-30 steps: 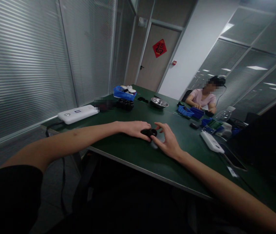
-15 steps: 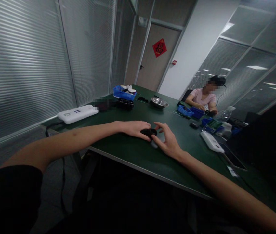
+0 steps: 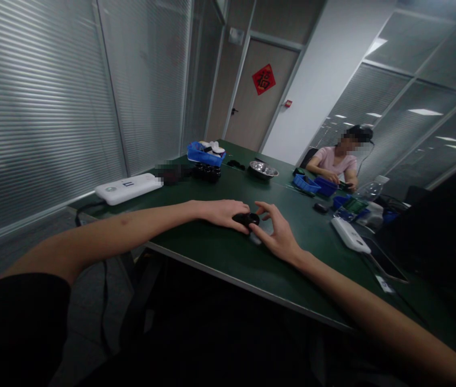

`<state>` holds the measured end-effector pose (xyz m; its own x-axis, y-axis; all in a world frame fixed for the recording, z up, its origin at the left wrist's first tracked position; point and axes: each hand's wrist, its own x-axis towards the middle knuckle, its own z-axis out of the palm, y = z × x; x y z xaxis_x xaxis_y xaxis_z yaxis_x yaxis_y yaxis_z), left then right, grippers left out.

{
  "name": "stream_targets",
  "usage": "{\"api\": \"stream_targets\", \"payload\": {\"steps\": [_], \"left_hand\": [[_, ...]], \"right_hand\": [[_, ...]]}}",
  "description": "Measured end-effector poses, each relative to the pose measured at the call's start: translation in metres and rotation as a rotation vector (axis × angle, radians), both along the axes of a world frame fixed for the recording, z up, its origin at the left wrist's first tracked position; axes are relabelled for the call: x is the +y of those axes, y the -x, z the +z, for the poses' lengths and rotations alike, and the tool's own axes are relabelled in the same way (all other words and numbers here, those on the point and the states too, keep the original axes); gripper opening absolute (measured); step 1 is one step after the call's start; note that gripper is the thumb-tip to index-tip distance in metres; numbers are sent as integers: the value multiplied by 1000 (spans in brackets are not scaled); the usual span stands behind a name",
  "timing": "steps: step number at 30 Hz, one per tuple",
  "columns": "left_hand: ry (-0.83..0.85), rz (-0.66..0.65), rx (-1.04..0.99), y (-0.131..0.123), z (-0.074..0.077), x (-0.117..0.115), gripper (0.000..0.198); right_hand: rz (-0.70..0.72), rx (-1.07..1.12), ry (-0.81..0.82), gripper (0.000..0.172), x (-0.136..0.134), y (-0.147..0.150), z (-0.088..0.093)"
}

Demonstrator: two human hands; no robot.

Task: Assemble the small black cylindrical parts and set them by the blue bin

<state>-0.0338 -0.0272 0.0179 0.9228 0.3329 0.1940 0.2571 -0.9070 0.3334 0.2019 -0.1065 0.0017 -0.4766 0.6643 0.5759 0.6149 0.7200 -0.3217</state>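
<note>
A small black object (image 3: pixel 253 219) with a round, ring-like end lies low over the green table (image 3: pixel 195 244); its exact kind cannot be made out. My left hand (image 3: pixel 225 213) is closed around its left part, thumb along the near side, and hides much of it. On the other side, my right hand (image 3: pixel 278 232) curves about the round end with thumb and fingers apart. The right thumb tip is close to the object's near edge; whether it touches cannot be told. Beneath the right thumb, a pale patch shows on the tabletop.
Farther back stand a filled blue basket (image 3: pixel 207 156), several black round pieces (image 3: pixel 207 171) and a metal bowl (image 3: pixel 263 170). White devices lie at left (image 3: pixel 129 189) and right (image 3: pixel 350 235), near a phone (image 3: pixel 384 259) and a bottle (image 3: pixel 367 193). A person (image 3: pixel 336 158) sits across by blue bins (image 3: pixel 307 183).
My hands and the black object stay nearly in place. Across the table, the other person's hands have shifted slightly.
</note>
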Motion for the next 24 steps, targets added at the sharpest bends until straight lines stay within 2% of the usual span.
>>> {"api": "stream_targets", "payload": {"steps": [6, 12, 20, 24], "left_hand": [[14, 1, -8, 1, -2, 2, 54], [5, 8, 0, 0, -1, 2, 54], [19, 2, -7, 1, 0, 1, 52], [12, -9, -13, 1, -1, 1, 54]], "right_hand": [[60, -12, 5, 47, -3, 1, 3], [-7, 2, -5, 51, 0, 0, 0], [56, 3, 21, 47, -1, -1, 1], [25, -1, -2, 51, -1, 0, 2]]}}
